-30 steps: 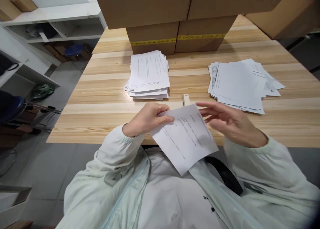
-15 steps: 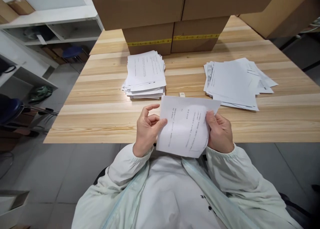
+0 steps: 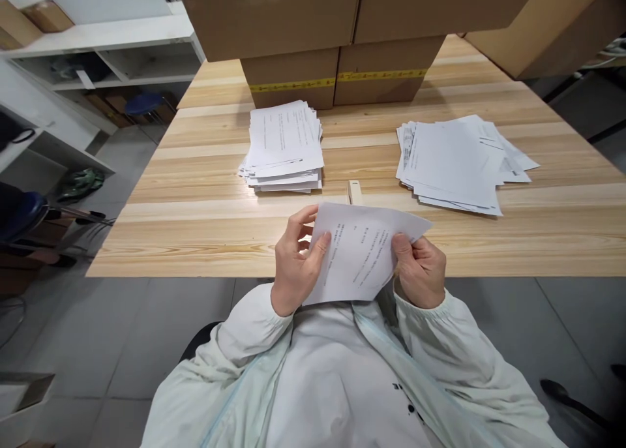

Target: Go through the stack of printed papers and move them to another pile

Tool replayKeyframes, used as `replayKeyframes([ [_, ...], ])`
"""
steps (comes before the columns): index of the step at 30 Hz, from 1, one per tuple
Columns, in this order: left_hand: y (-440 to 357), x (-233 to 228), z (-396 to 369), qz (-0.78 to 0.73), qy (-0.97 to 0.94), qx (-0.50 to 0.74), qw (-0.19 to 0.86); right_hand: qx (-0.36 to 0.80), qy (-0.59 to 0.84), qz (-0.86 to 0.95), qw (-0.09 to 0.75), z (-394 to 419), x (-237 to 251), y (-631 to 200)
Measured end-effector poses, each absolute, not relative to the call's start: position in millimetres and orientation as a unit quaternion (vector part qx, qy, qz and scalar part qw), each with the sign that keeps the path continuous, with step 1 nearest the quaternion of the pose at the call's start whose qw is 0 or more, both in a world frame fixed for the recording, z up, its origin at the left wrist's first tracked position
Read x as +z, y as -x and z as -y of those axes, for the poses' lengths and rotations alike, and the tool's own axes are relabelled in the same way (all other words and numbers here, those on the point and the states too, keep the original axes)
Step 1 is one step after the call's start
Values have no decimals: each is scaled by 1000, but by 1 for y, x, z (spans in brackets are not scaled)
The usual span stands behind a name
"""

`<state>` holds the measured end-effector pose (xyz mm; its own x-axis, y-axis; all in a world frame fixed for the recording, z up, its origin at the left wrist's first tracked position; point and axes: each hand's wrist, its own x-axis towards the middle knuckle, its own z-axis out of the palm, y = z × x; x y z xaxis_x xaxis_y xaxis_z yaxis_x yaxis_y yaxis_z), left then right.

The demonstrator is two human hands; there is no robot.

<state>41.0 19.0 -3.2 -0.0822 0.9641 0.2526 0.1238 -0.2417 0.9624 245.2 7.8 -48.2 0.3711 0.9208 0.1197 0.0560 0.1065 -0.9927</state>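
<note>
Printed paper [image 3: 357, 252] is held between my two hands just over the table's front edge; how many sheets there are I cannot tell. My left hand [image 3: 299, 259] pinches its left side, thumb on the printed face and fingers behind. On the right side, my right hand [image 3: 420, 268] grips the paper with the thumb on top, and the sheet bends there. Just beyond the paper's far edge lies a small cream-coloured object [image 3: 355, 192], partly covered, perhaps a stapler. A neat stack of printed sheets [image 3: 284, 141] lies beyond my left hand. Looser, fanned sheets [image 3: 452, 164] lie beyond my right.
Cardboard boxes [image 3: 293, 76] with yellow tape are stacked at the back of the wooden table [image 3: 195, 220]. Another carton [image 3: 542, 27] stands at the back right. To the left are white shelves [image 3: 117, 40] and a blue stool [image 3: 144, 104].
Both hands have brought the paper slightly nearer to me, and my right hand has shifted left along it. More of the cream-coloured object shows. The two paper piles stay put.
</note>
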Motion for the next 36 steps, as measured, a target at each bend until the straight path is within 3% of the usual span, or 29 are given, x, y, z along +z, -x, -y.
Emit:
replayKeyframes([
  [4, -41, 2, -20, -466, -522, 583, 413, 356, 565, 435, 604, -7, -51, -245],
  [13, -36, 5, -29, -407, -369, 551, 628, 370, 566, 433, 597, -12, -56, -246],
  [19, -36, 10, -21, -448, -413, 540, 581, 362, 574, 435, 592, -12, -56, -243],
  [25, -38, -3, -11, -472, -425, 479, 606, 346, 580, 432, 598, -10, -48, -237],
  [30, -38, -18, -8, -543, -452, 539, 459, 371, 572, 453, 575, -5, -49, -231],
  [36, -32, -22, -12, -559, -437, 588, 389, 457, 569, 437, 526, 10, -45, -222],
])
